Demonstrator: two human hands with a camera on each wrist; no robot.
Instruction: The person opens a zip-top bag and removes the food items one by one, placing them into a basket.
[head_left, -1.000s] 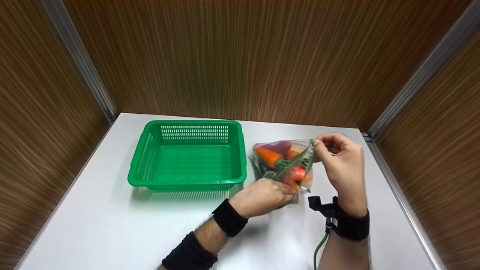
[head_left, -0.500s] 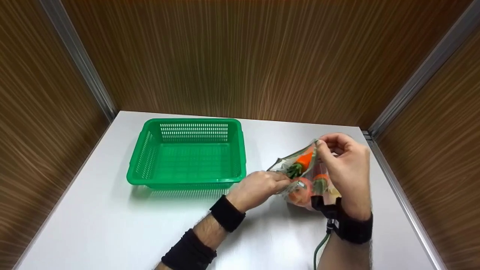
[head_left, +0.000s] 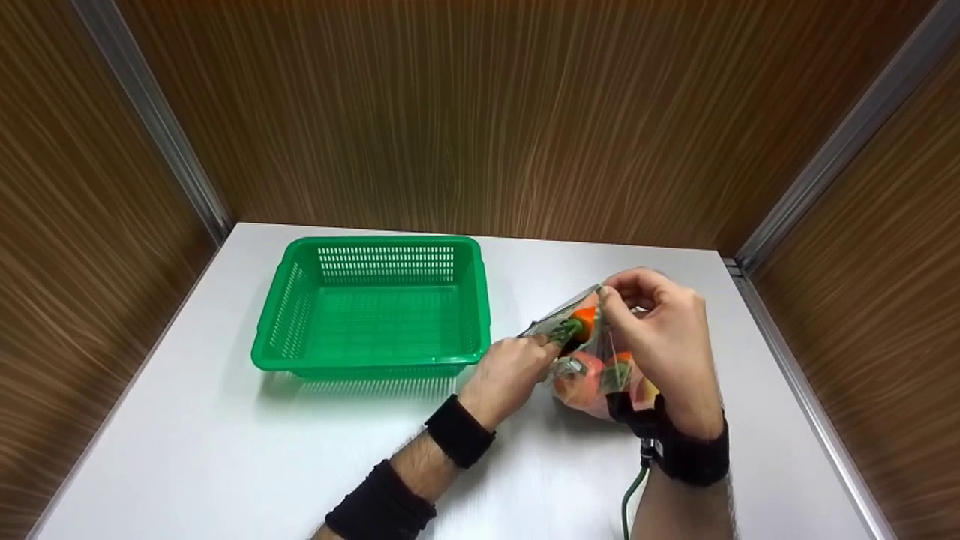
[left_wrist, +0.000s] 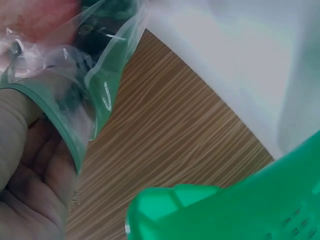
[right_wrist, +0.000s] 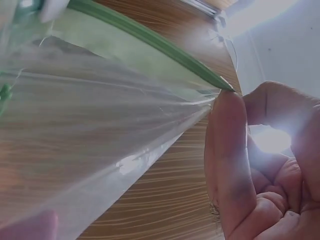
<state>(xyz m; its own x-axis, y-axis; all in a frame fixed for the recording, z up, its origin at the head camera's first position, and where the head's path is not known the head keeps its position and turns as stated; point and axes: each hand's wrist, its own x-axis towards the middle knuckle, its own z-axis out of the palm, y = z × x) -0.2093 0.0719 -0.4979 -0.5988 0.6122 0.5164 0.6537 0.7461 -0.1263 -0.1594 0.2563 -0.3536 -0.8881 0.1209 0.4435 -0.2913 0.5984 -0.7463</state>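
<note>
A clear zip bag (head_left: 596, 346) with a green zip edge hangs between the two hands, to the right of the green basket. Through its plastic show an orange carrot (head_left: 584, 322) with green stems, a round red-pink piece (head_left: 576, 384) and another orange piece lower down. My right hand (head_left: 664, 334) pinches the bag's upper corner between thumb and finger, seen close in the right wrist view. My left hand (head_left: 514, 375) reaches into the bag's mouth beside the carrot's stems. In the left wrist view the plastic bag (left_wrist: 107, 65) covers its fingertips, so their grip is unclear.
A green plastic basket (head_left: 371, 361) with slotted walls stands left of the bag on the white table (head_left: 225, 465). Wood-grain panels (head_left: 480, 112) rise behind and at both sides. A green cable (head_left: 631, 495) runs from the right wrist's camera mount.
The bag has been tipped: its contents have swung from the far left to the near right, below the right hand. Just lately both hands have shifted slightly left. The basket has stayed put.
</note>
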